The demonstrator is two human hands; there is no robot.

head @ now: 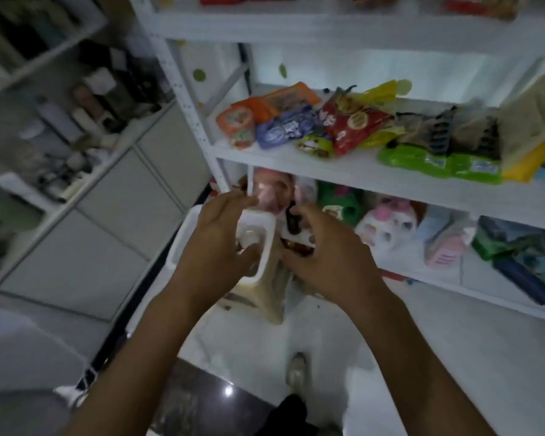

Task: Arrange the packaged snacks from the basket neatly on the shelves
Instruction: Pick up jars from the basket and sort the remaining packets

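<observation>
A white basket (183,237) stands on a beige stool (272,297) in front of the white shelves (343,173). Its upright white handle (266,243) rises between my hands. My left hand (221,237) hovers at the handle with fingers stretched over its top and the thumb below, not clearly gripping it. My right hand (324,256) reaches into the basket, its fingers curled round a dark snack packet (292,222). The rest of the basket's contents are hidden by my hands. Orange (249,116), blue (283,127), red (354,124) and green (438,162) snack packets lie in a loose pile on the middle shelf.
The lower shelf holds plush slippers (386,226) and a green-and-blue box (523,256). A white cabinet (101,215) crowded with bottles stands to the left. My foot (296,369) is on the glossy white floor below the stool. The frame is blurred.
</observation>
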